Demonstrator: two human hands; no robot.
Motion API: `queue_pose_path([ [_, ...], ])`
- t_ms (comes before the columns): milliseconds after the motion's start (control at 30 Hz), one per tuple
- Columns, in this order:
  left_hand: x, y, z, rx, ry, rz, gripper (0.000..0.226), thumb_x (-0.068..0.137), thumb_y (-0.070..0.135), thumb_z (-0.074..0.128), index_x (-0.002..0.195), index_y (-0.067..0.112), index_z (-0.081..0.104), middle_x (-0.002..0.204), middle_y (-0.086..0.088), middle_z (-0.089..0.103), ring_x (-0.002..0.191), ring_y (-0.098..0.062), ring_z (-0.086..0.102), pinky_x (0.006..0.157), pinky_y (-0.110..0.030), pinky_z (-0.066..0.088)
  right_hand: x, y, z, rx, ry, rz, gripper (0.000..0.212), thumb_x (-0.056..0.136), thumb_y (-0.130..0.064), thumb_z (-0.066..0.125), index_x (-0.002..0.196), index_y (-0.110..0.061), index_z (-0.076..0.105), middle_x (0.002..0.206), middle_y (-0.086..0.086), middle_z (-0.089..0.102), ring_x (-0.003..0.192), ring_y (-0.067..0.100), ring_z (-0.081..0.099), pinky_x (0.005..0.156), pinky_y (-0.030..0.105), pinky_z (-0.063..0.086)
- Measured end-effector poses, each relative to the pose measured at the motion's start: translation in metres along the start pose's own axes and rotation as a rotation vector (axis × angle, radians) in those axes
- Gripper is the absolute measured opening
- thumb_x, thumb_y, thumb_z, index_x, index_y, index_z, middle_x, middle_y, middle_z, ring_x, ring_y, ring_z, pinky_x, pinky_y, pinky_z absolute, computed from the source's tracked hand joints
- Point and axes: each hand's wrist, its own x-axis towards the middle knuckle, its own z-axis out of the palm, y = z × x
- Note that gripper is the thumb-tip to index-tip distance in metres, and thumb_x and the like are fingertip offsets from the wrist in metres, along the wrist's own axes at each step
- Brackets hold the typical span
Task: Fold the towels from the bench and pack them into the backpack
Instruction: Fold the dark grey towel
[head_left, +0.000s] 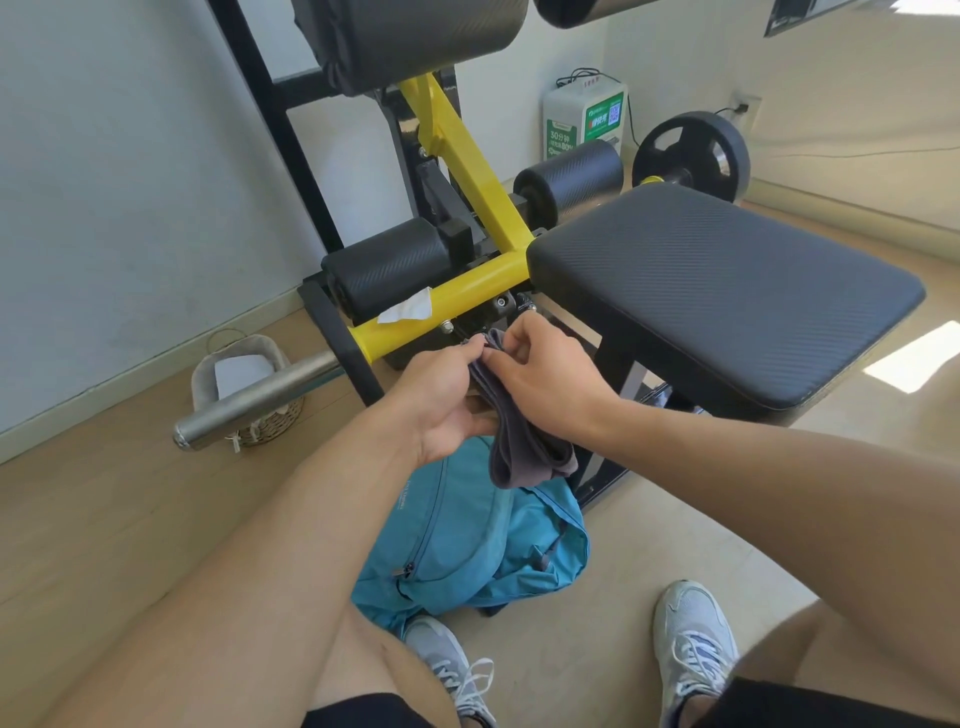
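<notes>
Both hands hold a folded dark grey cloth towel (519, 431) in the air. The left hand (447, 395) pinches its upper edge with the fingertips. The right hand (540, 374) pinches the same edge just beside it. The towel hangs above the teal fabric backpack (467, 551), which lies on the floor. The black padded bench (727, 291) stands to the right.

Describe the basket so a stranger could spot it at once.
Start at the yellow frame of the gym machine and follow the steel bar that sticks out toward the wall. The basket sits on the floor behind that bar. It is the only woven thing there, pale-lined, with white paper inside.
</notes>
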Motion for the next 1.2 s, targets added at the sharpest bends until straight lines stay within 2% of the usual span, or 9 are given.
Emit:
queue_pose_path([
  [233, -0.001, 0.000, 0.000, -0.016, 0.011, 0.004, 0.041, 0.111, 0.034, 0.036, 0.112, 0.009, 0.068, 0.091, -0.015, 0.073, 0.084, -0.030, 0.068, 0.080, -0.054, 0.062, -0.007, -0.004, 0.003, 0.004, 0.032, -0.058, 0.023, 0.097, -0.042, 0.061, 0.099, -0.020, 0.054, 0.085, -0.002, 0.066, 0.078, 0.018, 0.063, 0.073, 0.043, 0.057],
  [400, 0.002, 0.001, -0.002, 0.022, -0.061, -0.017, 0.046, 0.105, 0.052, 0.044, 0.105, 0.016, 0.072, 0.085, -0.008, 0.073, 0.078, -0.024, 0.069, 0.082, -0.048, 0.059, -0.004, -0.008, -0.003, 0.040, -0.147, -0.043, 0.008, 0.093, -0.026, 0.067, 0.100, -0.022, 0.067, 0.087, -0.005, 0.071, 0.075, 0.007, 0.065, 0.067, 0.023, 0.055],
  [533, 0.004, 0.002, -0.012, 0.097, -0.040, 0.057, 0.031, 0.102, 0.039, 0.058, 0.108, 0.015, 0.077, 0.075, -0.002, 0.070, 0.073, -0.023, 0.067, 0.085, -0.048, 0.057, 0.001, -0.011, -0.020, 0.397, -0.352, 0.149, 0.022, 0.094, -0.008, 0.066, 0.112, -0.018, 0.070, 0.097, 0.017, 0.076, 0.084, 0.030, 0.075, 0.061, 0.033, 0.062],
  [600, 0.004, 0.002, -0.014, 0.110, 0.003, 0.086, 0.025, 0.104, 0.033, 0.057, 0.108, 0.015, 0.074, 0.085, -0.005, 0.075, 0.076, -0.023, 0.070, 0.081, -0.043, 0.058, 0.002, -0.010, -0.029, 0.472, -0.426, 0.187, 0.030, 0.093, -0.001, 0.063, 0.117, -0.018, 0.064, 0.099, 0.011, 0.078, 0.089, 0.026, 0.076, 0.064, 0.036, 0.063],
  [667, 0.004, 0.002, -0.014, 0.169, 0.017, 0.118, 0.023, 0.104, 0.032, 0.056, 0.104, 0.015, 0.073, 0.089, -0.006, 0.075, 0.079, -0.023, 0.069, 0.078, -0.038, 0.056, 0.004, -0.006, -0.036, 0.370, -0.352, 0.099, 0.031, 0.091, 0.001, 0.062, 0.115, -0.019, 0.061, 0.095, 0.004, 0.078, 0.086, 0.022, 0.076, 0.066, 0.036, 0.063],
  [800, -0.001, 0.004, -0.021, 0.367, -0.133, 0.186, 0.032, 0.107, 0.032, 0.051, 0.120, 0.011, 0.071, 0.103, -0.010, 0.075, 0.090, -0.020, 0.069, 0.084, -0.035, 0.053, 0.016, 0.008, -0.053, -0.103, -0.141, -0.181, 0.042, 0.084, -0.028, 0.079, 0.121, -0.032, 0.060, 0.106, -0.013, 0.067, 0.093, 0.008, 0.066, 0.076, 0.022, 0.054],
  [933, -0.001, 0.003, -0.029, 0.452, -0.307, 0.221, 0.029, 0.107, 0.023, 0.050, 0.124, 0.010, 0.070, 0.118, -0.017, 0.074, 0.099, -0.021, 0.071, 0.085, -0.029, 0.059, 0.019, 0.020, -0.063, -0.246, -0.454, -0.132, 0.071, 0.077, -0.052, 0.080, 0.139, -0.033, 0.050, 0.129, -0.014, 0.060, 0.115, 0.005, 0.057, 0.096, 0.023, 0.045],
  [1000, 0.001, 0.001, -0.029, 0.485, -0.319, 0.235, 0.027, 0.106, 0.022, 0.050, 0.122, 0.011, 0.070, 0.115, -0.015, 0.075, 0.098, -0.020, 0.072, 0.082, -0.028, 0.059, 0.017, 0.027, -0.063, -0.297, -0.567, -0.090, 0.065, 0.077, -0.055, 0.079, 0.133, -0.033, 0.054, 0.120, -0.012, 0.067, 0.105, 0.007, 0.064, 0.094, 0.028, 0.053],
  [1200, 0.000, -0.001, -0.025, 0.547, -0.237, 0.203, 0.024, 0.105, 0.031, 0.053, 0.116, 0.018, 0.070, 0.081, 0.006, 0.077, 0.066, -0.003, 0.070, 0.054, -0.015, 0.051, 0.023, 0.036, -0.068, -0.281, -0.459, -0.159, 0.025, 0.080, -0.044, 0.082, 0.087, -0.028, 0.063, 0.084, -0.009, 0.070, 0.074, 0.007, 0.062, 0.073, 0.032, 0.054],
])
